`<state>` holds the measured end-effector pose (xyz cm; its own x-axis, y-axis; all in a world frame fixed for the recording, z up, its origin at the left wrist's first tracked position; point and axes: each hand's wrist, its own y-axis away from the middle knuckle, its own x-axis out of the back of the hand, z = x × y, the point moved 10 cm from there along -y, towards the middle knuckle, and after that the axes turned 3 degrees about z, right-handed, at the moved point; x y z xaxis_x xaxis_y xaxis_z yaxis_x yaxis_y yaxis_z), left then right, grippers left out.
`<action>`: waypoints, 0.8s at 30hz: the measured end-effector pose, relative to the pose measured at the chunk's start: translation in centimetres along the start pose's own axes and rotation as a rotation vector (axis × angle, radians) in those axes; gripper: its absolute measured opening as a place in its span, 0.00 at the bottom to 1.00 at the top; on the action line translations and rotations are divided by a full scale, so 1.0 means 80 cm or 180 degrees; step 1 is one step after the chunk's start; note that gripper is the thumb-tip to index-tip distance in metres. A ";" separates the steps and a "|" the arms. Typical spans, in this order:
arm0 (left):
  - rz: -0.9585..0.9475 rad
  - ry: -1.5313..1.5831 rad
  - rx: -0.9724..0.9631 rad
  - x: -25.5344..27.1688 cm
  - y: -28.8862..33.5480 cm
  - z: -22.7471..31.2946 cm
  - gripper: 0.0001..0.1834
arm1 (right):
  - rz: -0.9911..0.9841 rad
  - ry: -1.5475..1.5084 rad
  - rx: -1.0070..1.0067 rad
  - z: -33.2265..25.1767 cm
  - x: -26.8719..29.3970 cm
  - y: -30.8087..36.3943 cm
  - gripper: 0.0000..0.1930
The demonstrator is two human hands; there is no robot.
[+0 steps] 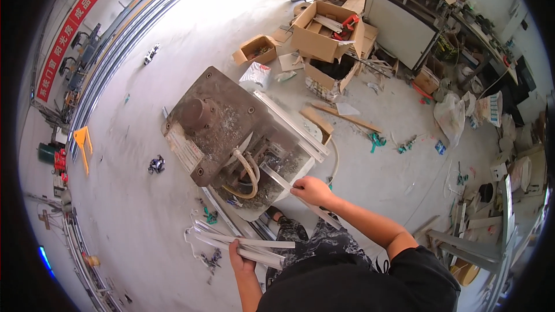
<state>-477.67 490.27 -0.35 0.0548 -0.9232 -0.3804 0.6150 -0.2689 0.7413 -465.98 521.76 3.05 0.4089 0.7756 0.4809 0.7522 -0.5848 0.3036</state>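
Note:
My left hand is closed round a loose bundle of long white plastic strips, low and left of my legs. A single flat white strip is pinched in my right hand. Its far end reaches the near part of a dusty brown metal machine; whether it touches cannot be made out. A round knob stands on the machine's top plate. Pale hoses loop over its near side, and debris is scattered on it. More white profiles lie along its right side.
Open cardboard boxes stand beyond the machine, near a cluttered bench. A yellow stand and long metal profiles are on the left. Green scraps and a wooden strip lie on the floor at right. Metal bars lie by my feet.

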 end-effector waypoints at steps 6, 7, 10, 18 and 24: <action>0.0000 0.0159 0.0011 0.032 0.029 -0.028 0.11 | -0.0377 -0.0492 0.0012 0.015 -0.016 -0.024 0.15; 0.0107 0.0158 0.0008 0.034 0.031 -0.029 0.11 | -0.0432 -0.0539 0.0029 0.014 -0.020 -0.028 0.15; 0.0271 0.0135 -0.0052 0.039 0.034 -0.023 0.11 | -0.0508 -0.0536 0.0186 0.003 -0.019 -0.029 0.14; 0.0028 0.0188 0.0114 0.041 0.028 -0.025 0.09 | -0.0388 -0.0191 0.0145 0.006 -0.012 -0.027 0.13; -0.0037 0.0317 0.0159 0.058 0.016 -0.009 0.09 | -0.1545 -0.0486 -0.1260 0.087 -0.050 0.081 0.13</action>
<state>-476.08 485.82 -1.60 0.1273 -0.8887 -0.4404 0.5763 -0.2951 0.7621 -459.13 516.49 -2.66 0.1609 0.9820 0.0988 0.6344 -0.1796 0.7519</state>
